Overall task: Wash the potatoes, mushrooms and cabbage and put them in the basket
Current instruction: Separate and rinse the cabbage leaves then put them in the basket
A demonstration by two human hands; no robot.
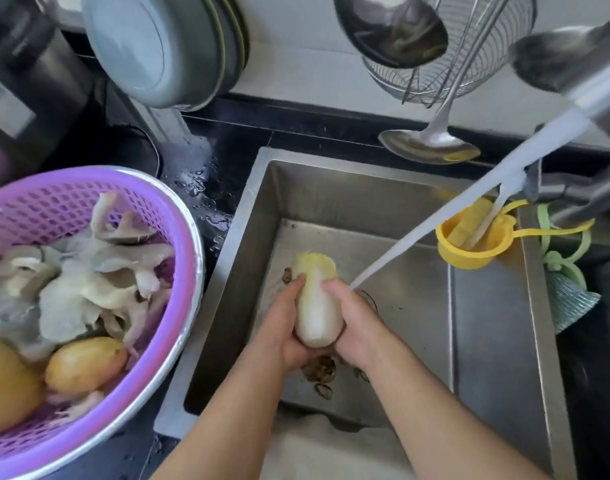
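A small white and pale-yellow cabbage is held over the steel sink. My left hand grips its left side and base. My right hand grips its right side. Water streams from the tap at the upper right and lands on my right hand's fingers beside the cabbage. On the counter to the left, the purple basket holds grey oyster mushrooms and two yellow potatoes.
Brown scraps lie on the sink floor below my hands. A yellow strainer cup hangs on the sink's right side. A ladle, wire skimmer and plates stand along the back wall. The black counter is wet.
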